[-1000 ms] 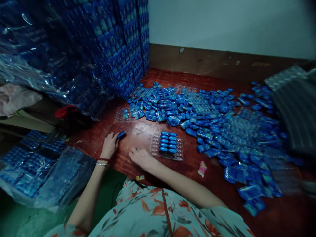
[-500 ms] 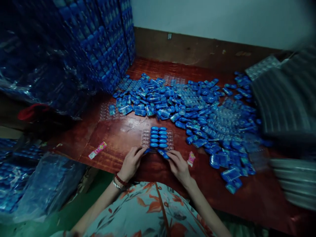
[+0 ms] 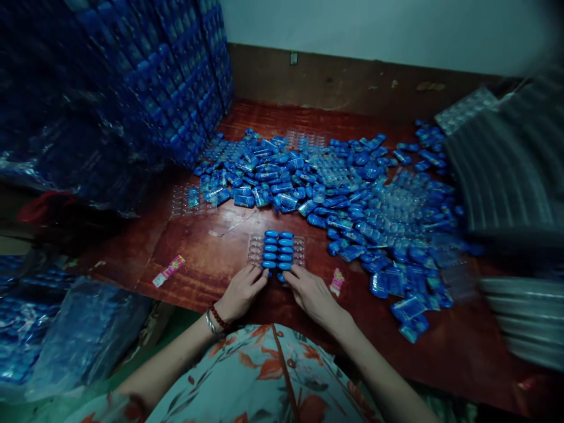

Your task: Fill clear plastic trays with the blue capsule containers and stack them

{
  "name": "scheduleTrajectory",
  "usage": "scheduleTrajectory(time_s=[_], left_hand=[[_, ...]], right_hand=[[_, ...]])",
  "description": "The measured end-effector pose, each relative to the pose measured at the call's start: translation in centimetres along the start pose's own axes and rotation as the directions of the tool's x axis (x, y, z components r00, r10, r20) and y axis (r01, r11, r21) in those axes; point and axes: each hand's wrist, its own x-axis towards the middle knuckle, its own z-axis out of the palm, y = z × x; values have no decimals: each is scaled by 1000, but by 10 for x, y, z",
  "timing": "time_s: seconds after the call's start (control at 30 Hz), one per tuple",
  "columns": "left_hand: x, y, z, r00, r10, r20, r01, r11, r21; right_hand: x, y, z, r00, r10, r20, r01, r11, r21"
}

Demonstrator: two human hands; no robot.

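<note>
On the table in front of me lies a clear plastic blister tray (image 3: 255, 251). Two columns of shiny blue oval packs (image 3: 270, 249) fill its middle, and the cups along its left and right sides show no blue. My left hand (image 3: 242, 292) is at the tray's near left edge, fingers closed on a small blue pack (image 3: 267, 274), mostly covered. At the near right edge my right hand (image 3: 312, 295) has its fingers curled over another blue pack (image 3: 281, 277), only partly visible.
Behind the tray spreads a heap of blue packs (image 3: 286, 188) mixed with clear trays (image 3: 396, 202). Stacked trays (image 3: 502, 170) stand at the right. Tall wrapped stacks of blue packs (image 3: 163, 88) rise on the left. Pink wrappers (image 3: 168, 271) lie on the red-brown table (image 3: 198, 247).
Both hands have turned more palm-down and pressed in against the tray's near edge. The packs in them, more visible before, are now largely covered by the fingers. The view has shifted slightly.
</note>
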Motion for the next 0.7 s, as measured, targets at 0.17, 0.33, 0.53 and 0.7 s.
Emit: scheduleTrajectory(time_s=[0.17,0.33,0.53,0.7], left_hand=[[10,9,-9,980,91,178,-100,994,46],[9,9,-12,981,76,178,-90,993,73],[5,-58,-4,910,-368,-193,364,930,-56],[5,-112,-3,737,-655,-169,647,755,-108]], right_hand=[[3,-11,8,997,32,-73,-43,988,-148],[-8,-20,25,956,44,-290,-116,965,-234],[-18,-17,34,835,166,-524,-162,985,55],[-18,-5,32,813,199,-547,-173,980,99]])
